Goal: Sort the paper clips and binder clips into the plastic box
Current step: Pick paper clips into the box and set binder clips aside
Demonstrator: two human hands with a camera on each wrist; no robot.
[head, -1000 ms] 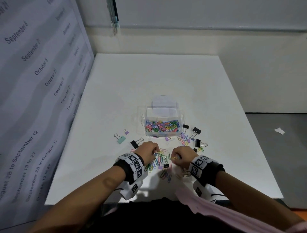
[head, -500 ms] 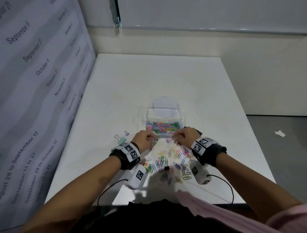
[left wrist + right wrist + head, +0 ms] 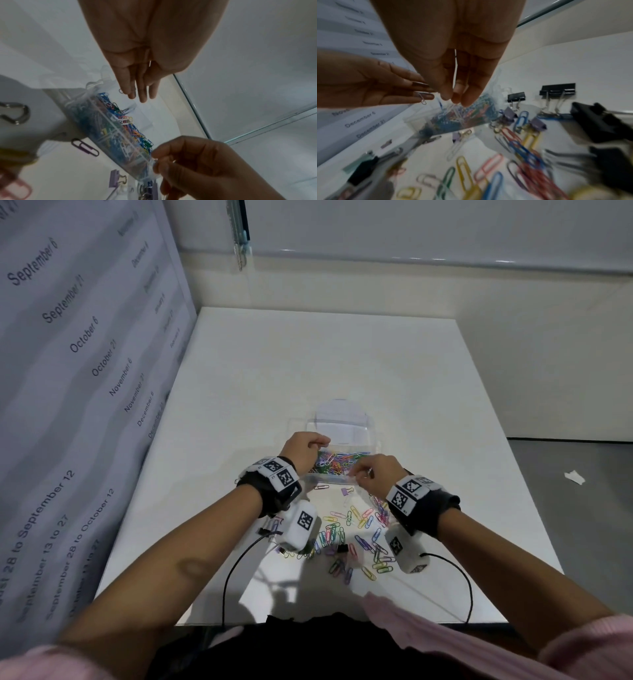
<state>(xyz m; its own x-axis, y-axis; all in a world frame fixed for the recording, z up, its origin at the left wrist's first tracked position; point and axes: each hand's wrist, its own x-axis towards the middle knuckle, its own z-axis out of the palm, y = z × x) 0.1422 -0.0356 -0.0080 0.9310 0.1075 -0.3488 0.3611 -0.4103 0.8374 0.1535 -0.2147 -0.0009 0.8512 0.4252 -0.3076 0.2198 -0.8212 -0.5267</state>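
A clear plastic box [image 3: 374, 437] holds a heap of coloured paper clips [image 3: 342, 462]. My left hand [image 3: 323, 442] hovers over the box's left side with its fingers [image 3: 139, 96] held straight. A small silver paper clip [image 3: 423, 98] hangs at their tips. My right hand [image 3: 356, 477] is at the box's near right corner. Its fingertips [image 3: 453, 98] are bunched in a pinch over the clips, with thin wire showing between them. Loose paper clips [image 3: 356, 518] lie on the white table [image 3: 308, 364] under my wrists.
A purple binder clip [image 3: 346, 491] lies just in front of the box, and a small black one [image 3: 342, 548] sits among the loose clips. Larger black binder clips [image 3: 557, 88] stand right of the box. A calendar panel [image 3: 85, 371] walls the left side.
Both hands have left the loose pile and moved forward to the box. The left is now over it and the right is at its near edge.
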